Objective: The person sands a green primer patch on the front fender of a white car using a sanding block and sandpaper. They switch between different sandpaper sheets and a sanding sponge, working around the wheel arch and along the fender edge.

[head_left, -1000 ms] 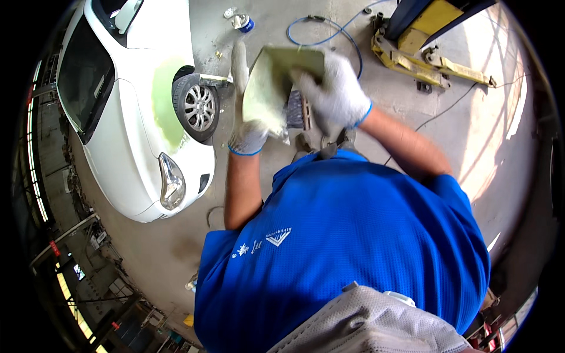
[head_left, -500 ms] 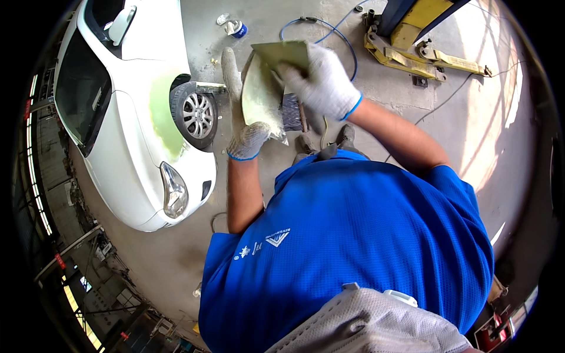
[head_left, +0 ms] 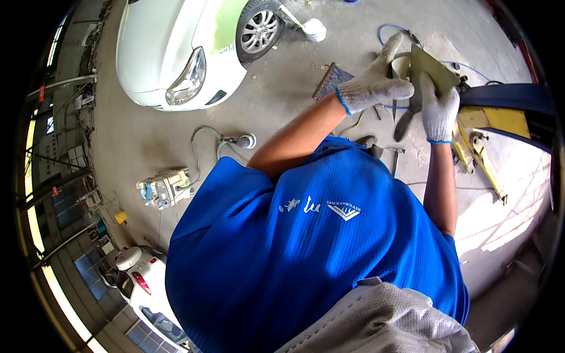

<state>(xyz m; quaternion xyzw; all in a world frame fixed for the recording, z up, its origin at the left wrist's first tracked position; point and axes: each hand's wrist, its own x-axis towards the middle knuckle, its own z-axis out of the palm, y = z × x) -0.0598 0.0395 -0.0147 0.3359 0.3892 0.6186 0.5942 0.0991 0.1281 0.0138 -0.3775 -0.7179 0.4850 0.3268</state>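
Both my hands wear whitish knit gloves with blue cuffs. My right hand [head_left: 440, 115] grips a flat olive-grey putty spreader [head_left: 428, 66], its broad blade pointing up and left. My left hand [head_left: 371, 88], thumb out to the right and fingers stretched upward, holds a pale curved putty board [head_left: 400, 66], mostly hidden behind the spreader. Blade and board overlap in view; whether they touch I cannot tell. Up and to the left stands a white car [head_left: 165, 53] with a yellow-green patch of filler [head_left: 226, 26] on its fender above the front wheel [head_left: 259, 29].
A white tub [head_left: 315, 29] stands near the wheel. A round sander [head_left: 244, 140] lies on the floor, its hose running to a boxy machine [head_left: 165, 188]. Yellow lift arms [head_left: 488, 162] and a blue post [head_left: 512, 97] stand at right. Another white vehicle [head_left: 153, 294] is at lower left.
My view and body have turned rightward, so the car now sits higher and my hands are farther right, near the lift. The spreader and board remain in my hands.
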